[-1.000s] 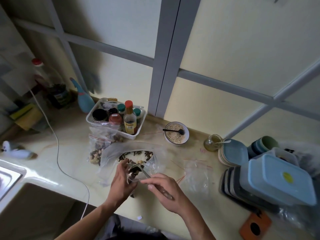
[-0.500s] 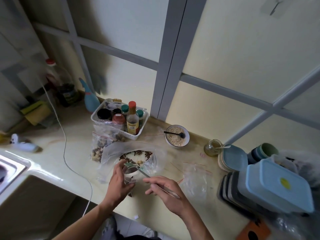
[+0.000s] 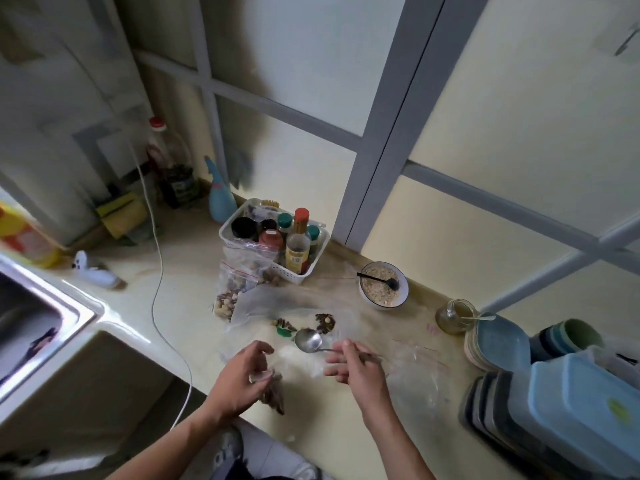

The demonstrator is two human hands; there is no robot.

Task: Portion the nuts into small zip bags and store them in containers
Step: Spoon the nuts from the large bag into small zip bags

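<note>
Both forearms were bare to the frame edge; no sleeves, watch, rings or gloves were visible on the left hand (image 3: 242, 379) or right hand (image 3: 360, 372). Nails appeared short. Below the arms, a grey-white shoe (image 3: 227, 455) and dark clothing showed, blurred.

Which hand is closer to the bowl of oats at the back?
Right. The right hand, holding a spoon, sits below the bowl; the left hand is farther left, gripping a small bag.

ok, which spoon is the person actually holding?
The metal spoon, gripped by the right hand. The black spoon sits in the oat bowl, untouched.
</note>
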